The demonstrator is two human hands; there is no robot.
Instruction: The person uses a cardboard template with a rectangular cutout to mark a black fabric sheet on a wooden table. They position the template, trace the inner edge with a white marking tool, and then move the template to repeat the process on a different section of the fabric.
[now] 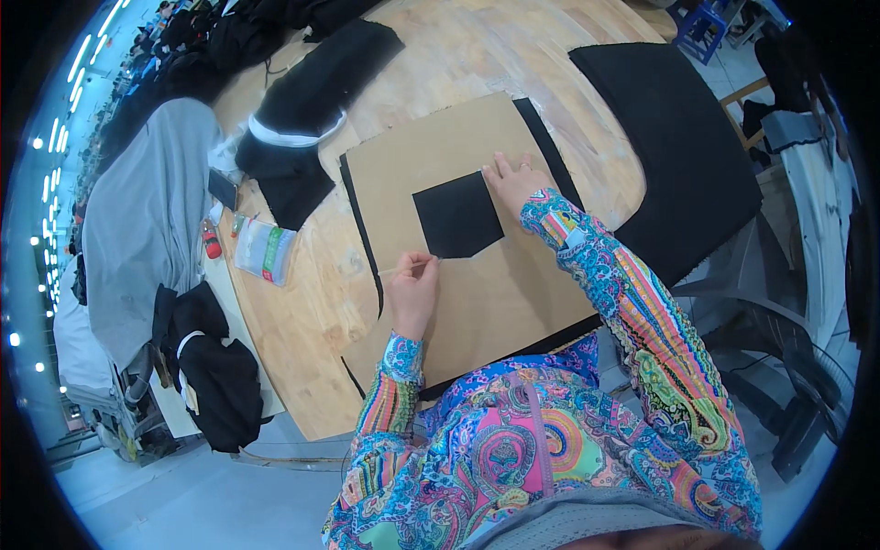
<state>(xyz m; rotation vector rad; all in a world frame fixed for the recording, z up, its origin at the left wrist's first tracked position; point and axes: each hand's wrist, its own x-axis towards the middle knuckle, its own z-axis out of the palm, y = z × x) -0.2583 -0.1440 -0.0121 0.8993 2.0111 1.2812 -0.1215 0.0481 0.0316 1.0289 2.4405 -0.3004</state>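
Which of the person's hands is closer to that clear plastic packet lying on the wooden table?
Left. The left hand, pinching a thin stick at the cardboard template's cut-out, is just across from the plastic packet. The right hand presses the cardboard on the cut-out's far side, farther away.

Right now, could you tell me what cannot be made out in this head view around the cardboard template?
- Thin marking tool in the left hand: too small to tell its kind.
- Black fabric under the cardboard template: mostly covered, only edges show.
- Cutout corner: hidden by the right hand.
- Small packets on the table: too small and blurred.
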